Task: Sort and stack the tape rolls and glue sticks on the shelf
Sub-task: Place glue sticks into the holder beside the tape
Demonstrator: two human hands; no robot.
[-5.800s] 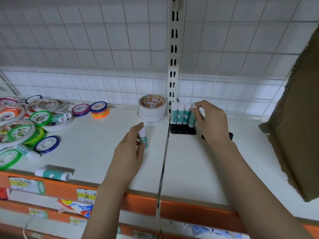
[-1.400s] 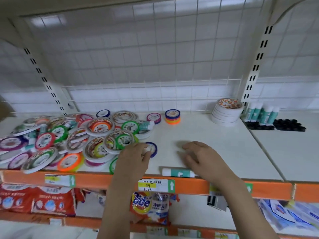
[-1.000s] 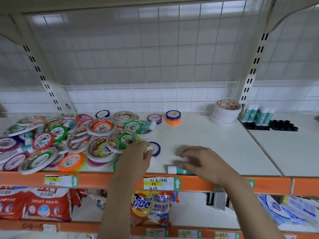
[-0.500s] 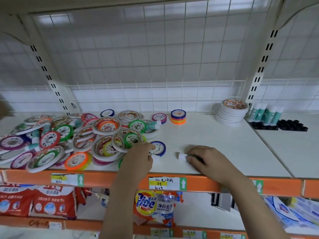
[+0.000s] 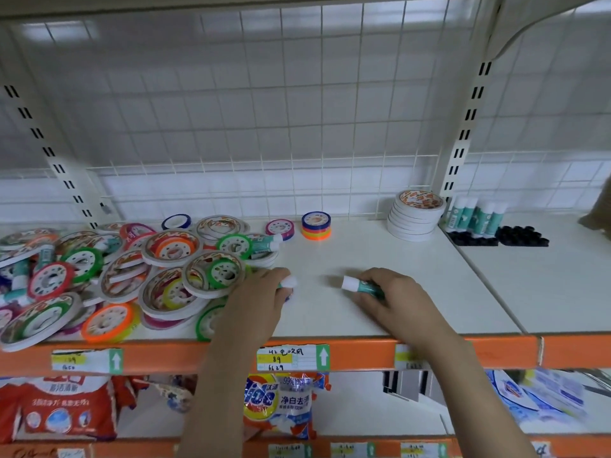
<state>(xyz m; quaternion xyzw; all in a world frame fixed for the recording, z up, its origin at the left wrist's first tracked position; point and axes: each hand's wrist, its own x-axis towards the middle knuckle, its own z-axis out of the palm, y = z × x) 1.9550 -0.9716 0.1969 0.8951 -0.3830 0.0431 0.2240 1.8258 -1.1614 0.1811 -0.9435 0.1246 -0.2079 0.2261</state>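
Right hand (image 5: 396,300) grasps a glue stick (image 5: 358,285); left hand (image 5: 256,299), beside tape rolls (image 5: 172,276), grasps another glue stick (image 5: 288,282)

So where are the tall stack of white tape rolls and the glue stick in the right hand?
tall stack of white tape rolls (image 5: 413,223), head view, side of stack
teal glue stick with white cap (image 5: 358,285), head view, its label

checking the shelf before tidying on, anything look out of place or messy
Yes: the tape rolls lie in a jumbled, overlapping heap at the shelf's left, with a glue stick lying mixed in among them instead of standing with the upright glue sticks.
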